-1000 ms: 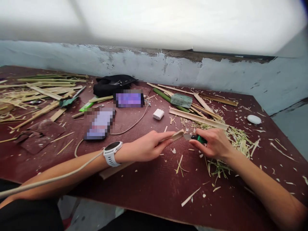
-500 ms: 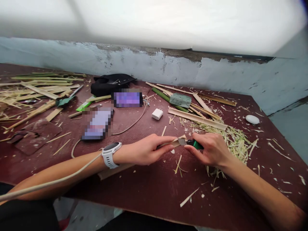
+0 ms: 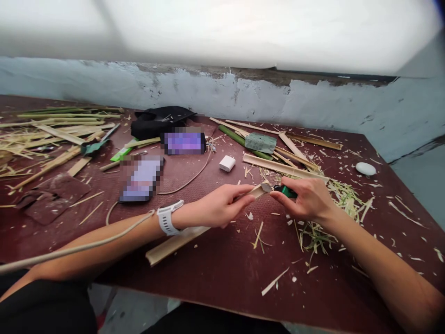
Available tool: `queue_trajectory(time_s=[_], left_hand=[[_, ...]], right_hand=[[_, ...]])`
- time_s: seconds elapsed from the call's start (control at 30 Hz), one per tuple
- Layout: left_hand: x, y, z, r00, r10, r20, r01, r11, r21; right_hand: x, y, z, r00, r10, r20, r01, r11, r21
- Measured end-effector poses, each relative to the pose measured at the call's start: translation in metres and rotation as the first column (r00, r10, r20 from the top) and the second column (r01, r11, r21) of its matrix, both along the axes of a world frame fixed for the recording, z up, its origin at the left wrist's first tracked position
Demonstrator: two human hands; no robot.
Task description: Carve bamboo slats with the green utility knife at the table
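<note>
My left hand (image 3: 227,204), with a white watch on its wrist, is closed around a split bamboo strip (image 3: 179,243). The strip runs beneath the hand, and its far end sticks out past my fingertips. My right hand (image 3: 309,199) grips a green and black utility knife (image 3: 288,191). The knife's short blade (image 3: 266,187) meets the strip's far end, just ahead of my left fingers. Pale and green bamboo shavings (image 3: 318,239) lie around and under my right hand.
On the dark red table (image 3: 225,273) lie two phones (image 3: 141,181), a white charger (image 3: 227,163), a black cap (image 3: 162,120) and a white oval object (image 3: 365,169). Bamboo strips (image 3: 285,167) lie beyond my hands, more (image 3: 55,134) at far left. A cable (image 3: 86,246) crosses my left forearm.
Both hands have shifted forward and slightly right together, with the strip and knife still held. More of the strip's near end shows below my left wrist.
</note>
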State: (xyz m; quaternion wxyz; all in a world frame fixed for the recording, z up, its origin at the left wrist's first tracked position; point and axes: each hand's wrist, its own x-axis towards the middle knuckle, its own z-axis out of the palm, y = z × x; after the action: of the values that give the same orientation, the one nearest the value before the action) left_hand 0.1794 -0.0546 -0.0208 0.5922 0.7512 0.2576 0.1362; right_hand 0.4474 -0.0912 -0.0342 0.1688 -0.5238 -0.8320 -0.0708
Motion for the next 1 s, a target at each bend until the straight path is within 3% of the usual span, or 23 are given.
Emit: queue_trajectory(time_s=[0.1,0.2,0.33,0.37,0.43,0.47,0.5,0.57,0.67,0.77,0.83,1.0], left_hand=[[-0.001,-0.001,0.000,0.998,-0.054,-0.020,0.053,0.997,-0.054],[-0.001,-0.001,0.000,1.000,0.010,-0.025,-0.007,0.990,0.144],[-0.004,-0.001,-0.001,0.991,-0.055,-0.120,0.078,0.976,0.201],[-0.005,0.000,-0.003,0.986,-0.033,-0.165,0.081,0.953,0.292],[-0.009,0.000,-0.005,0.971,0.081,-0.225,0.057,0.836,0.546],[-0.010,0.000,-0.006,0.965,0.128,-0.229,0.046,0.777,0.628],[-0.012,-0.001,-0.006,0.964,0.146,-0.223,0.038,0.753,0.657],[-0.015,-0.002,-0.005,0.976,0.122,-0.179,0.007,0.809,0.587],[-0.014,-0.005,-0.001,0.990,0.073,-0.121,-0.036,0.959,0.280],[-0.010,-0.009,0.000,0.996,-0.015,-0.092,0.014,1.000,-0.010],[-0.009,-0.011,-0.001,0.996,-0.056,-0.064,0.056,0.998,-0.003],[-0.010,-0.016,-0.001,0.998,-0.048,-0.030,0.055,0.946,0.319]], right_hand=[[0.001,0.001,0.000,1.000,0.014,0.005,-0.014,1.000,0.012],[0.001,0.000,-0.001,1.000,0.017,0.005,-0.017,1.000,-0.002],[-0.002,-0.002,-0.003,1.000,0.003,-0.026,-0.005,0.999,-0.049],[-0.002,-0.002,-0.003,0.999,-0.002,-0.032,0.000,0.998,-0.062],[0.001,-0.001,-0.002,0.999,-0.013,-0.044,0.009,0.996,-0.090],[0.003,-0.001,-0.001,0.998,-0.016,-0.061,0.009,0.994,-0.107],[0.006,-0.001,0.000,0.996,-0.019,-0.084,0.008,0.992,-0.122],[0.012,-0.002,0.003,0.991,-0.020,-0.132,0.002,0.991,-0.137],[0.013,-0.009,0.004,0.987,0.019,-0.160,-0.045,0.987,-0.157],[0.004,-0.016,0.001,0.981,0.116,-0.154,-0.147,0.968,-0.206],[-0.003,-0.020,-0.001,0.976,0.166,-0.140,-0.194,0.956,-0.220],[-0.009,-0.025,-0.001,0.979,0.187,-0.077,-0.198,0.963,-0.181]])
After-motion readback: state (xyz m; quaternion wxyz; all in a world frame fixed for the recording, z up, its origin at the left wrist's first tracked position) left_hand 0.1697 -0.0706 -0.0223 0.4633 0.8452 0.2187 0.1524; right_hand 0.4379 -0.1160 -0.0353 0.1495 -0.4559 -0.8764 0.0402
